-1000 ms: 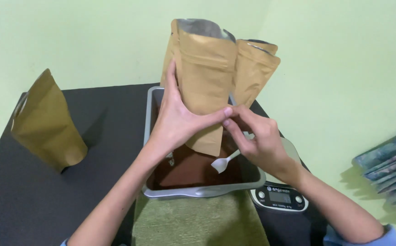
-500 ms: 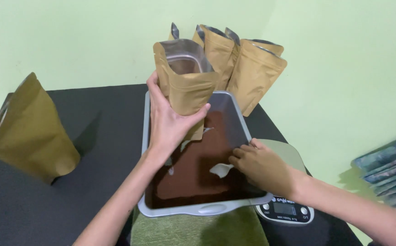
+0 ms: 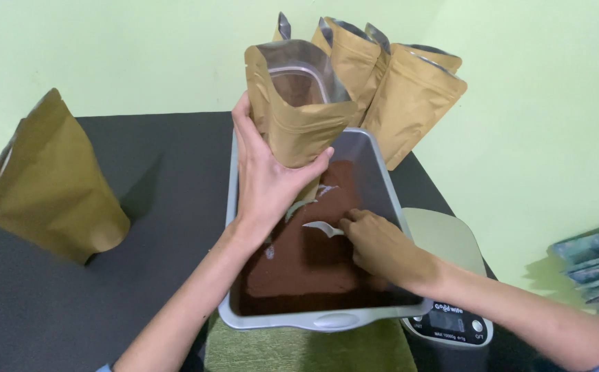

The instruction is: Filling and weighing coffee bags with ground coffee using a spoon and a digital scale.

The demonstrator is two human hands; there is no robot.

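Observation:
My left hand (image 3: 268, 182) grips an open kraft-paper stand-up pouch (image 3: 298, 114) and holds it upright over the far half of a grey metal tray (image 3: 320, 320). The tray is filled with dark brown powder (image 3: 306, 265). My right hand (image 3: 375, 244) is low inside the tray, fingers closed on a small white plastic scoop (image 3: 320, 229) whose bowl lies on the powder. The pouch's silver-lined mouth faces up toward me.
Several more open kraft pouches (image 3: 396, 96) stand behind the tray by the green wall. Another pouch (image 3: 51, 182) stands on the black table (image 3: 141, 179) at left. A digital scale (image 3: 447, 303) sits right of the tray, a green cloth (image 3: 313, 351) under its near edge.
The pouch has been lowered and tilted so its open mouth shows. My right hand has dropped from the pouch into the tray with the scoop, onto the powder.

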